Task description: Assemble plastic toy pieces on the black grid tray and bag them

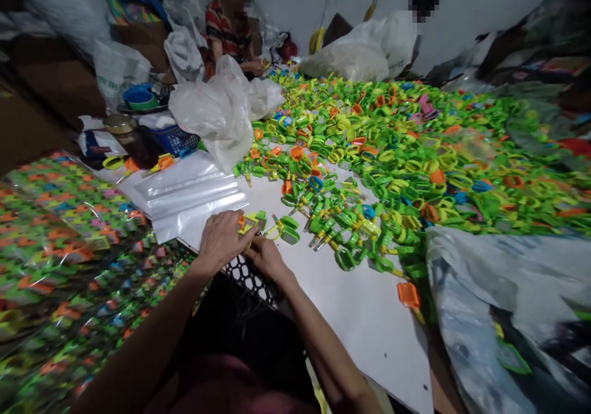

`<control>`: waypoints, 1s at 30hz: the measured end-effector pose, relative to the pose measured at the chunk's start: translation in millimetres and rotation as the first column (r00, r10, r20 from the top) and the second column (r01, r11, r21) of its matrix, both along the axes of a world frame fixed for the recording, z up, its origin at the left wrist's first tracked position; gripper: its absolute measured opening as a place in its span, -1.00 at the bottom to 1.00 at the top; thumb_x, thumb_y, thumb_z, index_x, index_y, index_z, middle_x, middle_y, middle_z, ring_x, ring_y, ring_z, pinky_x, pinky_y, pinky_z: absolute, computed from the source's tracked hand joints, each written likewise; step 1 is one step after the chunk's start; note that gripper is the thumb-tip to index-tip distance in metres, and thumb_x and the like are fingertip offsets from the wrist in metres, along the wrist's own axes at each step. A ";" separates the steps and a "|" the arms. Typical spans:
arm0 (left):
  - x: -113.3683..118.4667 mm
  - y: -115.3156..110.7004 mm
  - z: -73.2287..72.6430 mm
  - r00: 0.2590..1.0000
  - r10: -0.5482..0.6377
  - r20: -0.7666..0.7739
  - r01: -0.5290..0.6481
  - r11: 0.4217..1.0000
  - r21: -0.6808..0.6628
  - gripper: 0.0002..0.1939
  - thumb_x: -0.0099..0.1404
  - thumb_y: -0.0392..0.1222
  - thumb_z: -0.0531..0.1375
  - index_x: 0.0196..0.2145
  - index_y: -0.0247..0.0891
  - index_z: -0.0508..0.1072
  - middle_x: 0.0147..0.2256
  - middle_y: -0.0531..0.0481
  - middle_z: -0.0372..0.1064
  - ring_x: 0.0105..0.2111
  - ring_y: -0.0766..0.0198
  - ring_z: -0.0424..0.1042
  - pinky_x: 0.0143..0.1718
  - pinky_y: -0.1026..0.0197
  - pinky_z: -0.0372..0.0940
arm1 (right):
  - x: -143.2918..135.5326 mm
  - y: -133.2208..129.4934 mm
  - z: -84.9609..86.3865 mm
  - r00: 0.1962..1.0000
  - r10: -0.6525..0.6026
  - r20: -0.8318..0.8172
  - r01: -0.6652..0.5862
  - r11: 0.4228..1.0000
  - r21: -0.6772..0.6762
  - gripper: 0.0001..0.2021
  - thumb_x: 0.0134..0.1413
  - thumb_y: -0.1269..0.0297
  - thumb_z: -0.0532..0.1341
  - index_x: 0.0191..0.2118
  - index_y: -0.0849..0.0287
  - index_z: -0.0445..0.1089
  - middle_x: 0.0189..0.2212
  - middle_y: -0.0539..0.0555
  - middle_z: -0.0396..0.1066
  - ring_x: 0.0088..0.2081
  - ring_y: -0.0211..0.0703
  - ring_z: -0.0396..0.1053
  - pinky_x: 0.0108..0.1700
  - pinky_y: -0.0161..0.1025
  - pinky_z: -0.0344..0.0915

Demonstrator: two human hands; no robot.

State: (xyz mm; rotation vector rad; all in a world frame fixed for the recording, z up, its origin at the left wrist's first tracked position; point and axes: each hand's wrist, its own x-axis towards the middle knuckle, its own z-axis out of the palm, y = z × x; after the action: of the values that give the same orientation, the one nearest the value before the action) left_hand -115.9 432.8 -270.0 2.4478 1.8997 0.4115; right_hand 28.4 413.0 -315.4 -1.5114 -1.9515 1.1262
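Note:
Near the front edge of the white table, my left hand (224,236) is closed on a small plastic piece (252,222), yellow and green with a bit of orange, which looks like a toy watch. Just below and right of it, my right hand (269,259) has its fingers pinched together close to the same piece. What those fingertips hold is too small to make out. A loose green piece with a grey face (290,230) lies right of my hands. Flat clear plastic bags (196,195) are stacked to the left, behind my left hand.
A large heap of green, yellow and orange pieces (351,149) covers the table's far side. A crumpled plastic bag (217,109) stands behind the flat bags. Filled bags (55,241) lie at left, a white sack (498,278) at right. A co-worker (228,35) sits at the back.

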 end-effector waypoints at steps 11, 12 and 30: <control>-43.0 17.3 18.5 0.968 0.064 0.241 -0.078 0.996 0.051 -0.45 0.41 0.10 -0.12 0.12 -0.30 0.34 0.08 -0.17 0.38 0.08 0.07 0.36 0.11 0.03 0.25 | 74.0 20.6 18.7 0.707 -0.174 0.685 0.196 0.979 0.047 -0.76 0.21 0.45 0.04 -0.12 0.30 0.43 -0.22 0.27 0.45 -0.20 -0.05 0.44 -0.15 -0.22 0.26; -45.3 19.7 22.7 0.968 0.037 0.246 -0.060 0.994 0.086 -0.45 0.41 0.10 -0.11 0.14 -0.29 0.32 0.11 -0.15 0.36 0.10 0.08 0.34 0.13 0.04 0.23 | 78.2 18.1 19.4 0.685 -0.175 0.707 0.213 0.976 0.036 -0.75 0.22 0.46 0.03 -0.13 0.31 0.43 -0.22 0.29 0.44 -0.21 -0.04 0.44 -0.17 -0.21 0.26; -5.4 21.5 16.2 0.993 -0.114 0.014 0.114 0.971 -0.208 -0.52 0.39 -0.04 -0.06 0.17 -0.23 0.33 0.12 -0.11 0.37 0.07 0.05 0.39 0.09 0.04 0.28 | 108.2 -68.1 6.3 0.639 -0.467 0.612 0.539 0.839 0.077 -0.77 0.25 0.34 0.03 -0.17 0.25 0.42 -0.36 0.17 0.42 -0.41 -0.12 0.35 -0.40 -0.25 0.15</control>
State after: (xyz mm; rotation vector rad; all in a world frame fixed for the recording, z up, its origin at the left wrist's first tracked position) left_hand -121.3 454.3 -253.8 2.4012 1.6937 0.1990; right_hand 136.6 344.9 -309.1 -2.5292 -1.6120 0.5246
